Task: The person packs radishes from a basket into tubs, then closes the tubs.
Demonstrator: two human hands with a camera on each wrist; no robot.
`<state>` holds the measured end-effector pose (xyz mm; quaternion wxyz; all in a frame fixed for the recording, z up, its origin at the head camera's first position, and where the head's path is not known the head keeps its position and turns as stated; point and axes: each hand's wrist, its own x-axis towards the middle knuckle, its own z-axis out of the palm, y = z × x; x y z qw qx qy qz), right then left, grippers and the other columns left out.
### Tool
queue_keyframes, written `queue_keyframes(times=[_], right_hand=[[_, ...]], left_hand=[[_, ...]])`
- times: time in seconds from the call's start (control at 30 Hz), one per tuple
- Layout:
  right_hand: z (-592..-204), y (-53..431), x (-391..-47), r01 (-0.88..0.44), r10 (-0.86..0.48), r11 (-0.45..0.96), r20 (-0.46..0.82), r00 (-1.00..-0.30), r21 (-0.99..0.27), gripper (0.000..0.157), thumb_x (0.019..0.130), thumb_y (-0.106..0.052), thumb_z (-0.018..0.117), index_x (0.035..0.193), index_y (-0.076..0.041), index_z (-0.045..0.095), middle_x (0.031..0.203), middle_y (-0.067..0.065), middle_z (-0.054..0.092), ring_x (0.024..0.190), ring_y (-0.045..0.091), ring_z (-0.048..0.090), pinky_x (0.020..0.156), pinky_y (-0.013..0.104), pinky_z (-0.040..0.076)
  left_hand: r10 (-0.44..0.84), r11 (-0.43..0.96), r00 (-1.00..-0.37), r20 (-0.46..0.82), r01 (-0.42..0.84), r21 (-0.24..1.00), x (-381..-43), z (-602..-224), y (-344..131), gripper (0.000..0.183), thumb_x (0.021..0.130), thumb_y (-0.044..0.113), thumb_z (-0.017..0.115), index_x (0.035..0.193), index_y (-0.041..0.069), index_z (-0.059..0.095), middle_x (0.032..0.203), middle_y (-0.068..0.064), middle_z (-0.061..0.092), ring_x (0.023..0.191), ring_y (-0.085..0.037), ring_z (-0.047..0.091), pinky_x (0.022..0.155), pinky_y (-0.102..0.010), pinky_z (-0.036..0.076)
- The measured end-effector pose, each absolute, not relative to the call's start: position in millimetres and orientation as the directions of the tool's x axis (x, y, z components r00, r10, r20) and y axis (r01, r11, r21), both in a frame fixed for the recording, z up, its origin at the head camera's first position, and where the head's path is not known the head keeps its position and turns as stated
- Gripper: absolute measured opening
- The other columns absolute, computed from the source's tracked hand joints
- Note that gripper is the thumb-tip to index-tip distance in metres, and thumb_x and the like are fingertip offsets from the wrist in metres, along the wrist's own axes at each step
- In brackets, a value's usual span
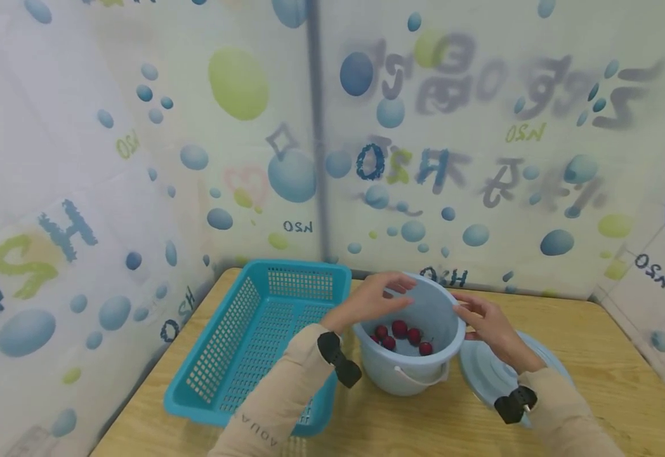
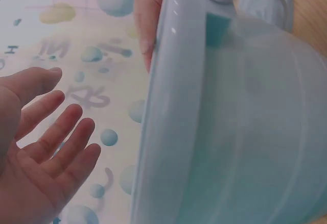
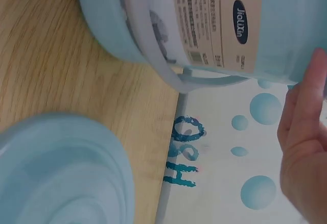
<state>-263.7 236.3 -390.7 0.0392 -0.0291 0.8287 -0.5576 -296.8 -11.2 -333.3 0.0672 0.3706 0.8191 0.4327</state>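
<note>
A light blue plastic bucket stands upright on the table, with several dark red cherries on its bottom. My left hand hovers over the bucket's left side, palm toward the opening. Its fingers are spread and loosely bent, with nothing between them. At the bucket's right rim is my right hand, its fingertips touching the edge. The right wrist view shows those fingers fairly straight against the bucket's wall. Down along the bucket's side hangs its pale handle.
Left of the bucket stands a teal slatted basket. A round light blue lid lies on the wooden table, partly under my right forearm. Behind the table hangs a pale curtain printed with bubbles and letters.
</note>
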Motion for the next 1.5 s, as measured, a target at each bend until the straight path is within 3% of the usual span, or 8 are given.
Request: queue_keyframes(times=[0.27,0.5,0.7,0.87,1.07,1.3,1.43,1.5], right_hand=[[-385,251,-256,-0.029,-0.129,0.428,-0.029,-0.991,-0.904,0.061,0.093,-0.041,0.036,0.133,0.006,0.03,0.112,0.026,0.048,0.08,0.021,0.057,0.066,0.034,0.053],[-380,271,-244,-0.057,-0.111,0.496,0.001,-0.994,-0.867,0.06,0.092,-0.037,0.043,0.132,0.006,0.032,0.117,0.031,0.044,0.08,0.022,0.056,0.067,0.029,0.053],[-389,296,-238,-0.088,-0.073,0.494,0.06,-0.996,-0.865,0.057,0.093,-0.034,0.041,0.13,0.009,0.032,0.115,0.03,0.046,0.075,0.02,0.056,0.064,0.028,0.053],[-424,340,-246,-0.137,-0.057,0.369,0.125,-0.99,-0.919,0.049,0.093,-0.029,0.045,0.13,0.001,0.039,0.105,0.011,0.055,0.076,0.015,0.056,0.064,0.029,0.053],[-433,366,-235,-0.164,0.036,0.36,0.189,-0.981,-0.919,0.043,0.092,-0.026,0.047,0.128,-0.004,0.045,0.098,-0.005,0.056,0.079,0.004,0.059,0.064,0.022,0.052],[-410,357,-207,-0.127,0.158,0.345,0.191,-0.969,-0.93,0.018,0.091,-0.023,0.049,0.108,-0.024,0.053,0.085,-0.021,0.057,0.075,-0.002,0.059,0.064,0.017,0.051],[-415,363,-202,-0.07,0.206,0.364,0.153,-0.966,-0.929,0.024,0.091,-0.024,0.048,0.111,-0.011,0.053,0.082,-0.023,0.056,0.073,-0.004,0.059,0.064,0.017,0.051],[-423,369,-202,-0.042,0.223,0.367,0.132,-0.966,-0.929,0.035,0.091,-0.023,0.047,0.117,0.0,0.049,0.082,-0.022,0.056,0.073,-0.004,0.058,0.065,0.018,0.051]], left_hand=[[0.545,0.214,-0.764,0.346,0.526,0.823,-281,-332,-2,0.028,0.087,0.02,0.057,0.113,0.009,0.058,0.111,-0.004,0.059,0.095,-0.01,0.055,0.079,-0.019,0.046],[0.441,0.119,-0.776,0.45,0.548,0.828,-265,-335,13,0.025,0.087,0.019,0.056,0.11,0.01,0.059,0.108,-0.003,0.059,0.095,-0.01,0.054,0.078,-0.025,0.047],[0.39,0.055,-0.741,0.546,0.611,0.79,-246,-344,37,0.02,0.088,0.016,0.055,0.104,0.007,0.061,0.1,-0.004,0.06,0.091,-0.005,0.054,0.073,-0.019,0.048],[0.435,0.002,-0.671,0.601,0.668,0.744,-227,-354,62,0.019,0.088,0.014,0.054,0.104,0.005,0.06,0.1,-0.003,0.059,0.09,-0.004,0.054,0.072,-0.014,0.047],[0.503,0.088,-0.547,0.669,0.802,0.59,-217,-373,92,0.02,0.084,0.008,0.058,0.103,0.007,0.062,0.096,-0.002,0.058,0.087,-0.002,0.054,0.069,-0.006,0.043],[0.636,0.124,-0.542,0.55,0.775,0.62,-215,-395,114,0.022,0.09,0.015,0.051,0.111,0.014,0.058,0.104,0.003,0.054,0.092,0.003,0.047,0.074,-0.002,0.037],[0.679,0.171,-0.546,0.491,0.768,0.618,-221,-409,124,0.026,0.09,0.018,0.051,0.115,0.014,0.055,0.11,0.004,0.052,0.098,0.005,0.045,0.08,-0.003,0.033],[0.681,0.183,-0.545,0.49,0.774,0.607,-225,-418,130,0.028,0.09,0.017,0.051,0.117,0.012,0.054,0.114,0.003,0.052,0.104,0.003,0.044,0.085,-0.004,0.031]])
